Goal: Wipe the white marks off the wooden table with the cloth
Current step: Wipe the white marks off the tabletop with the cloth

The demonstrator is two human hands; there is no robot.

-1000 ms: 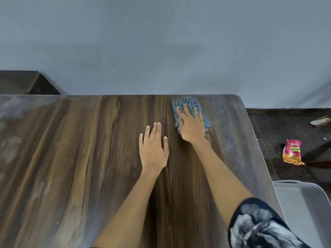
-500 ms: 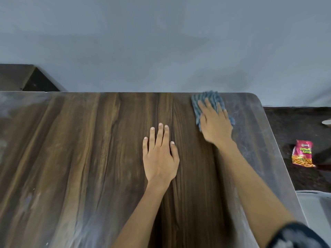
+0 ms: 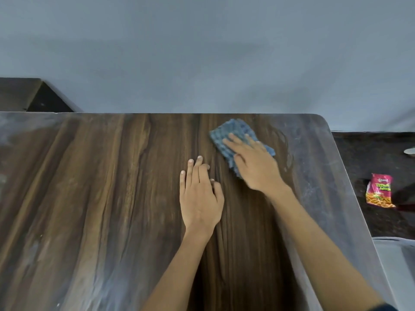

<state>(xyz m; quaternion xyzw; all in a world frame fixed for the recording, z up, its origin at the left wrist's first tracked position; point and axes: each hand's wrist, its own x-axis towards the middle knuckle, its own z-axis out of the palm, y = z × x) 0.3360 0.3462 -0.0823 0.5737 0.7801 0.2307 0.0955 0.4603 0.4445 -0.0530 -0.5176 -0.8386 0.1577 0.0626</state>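
Across the frame, the table shows dark wood grain with white marks hazing its right edge, far left corner and near left side; the middle strip reads clean. Left hand lies flat on the wood, fingers straight and near together, as a brace. Right hand presses down with fingers spread on the cloth, which sits near the far right corner, just beside the right-edge haze. Judgement: cloth is light, soft and limp, likely to bunch or slide under a loose palm; hold it flat under spread fingers with firm downward pressure, not by a corner. Off the table, a snack packet lies on the floor.
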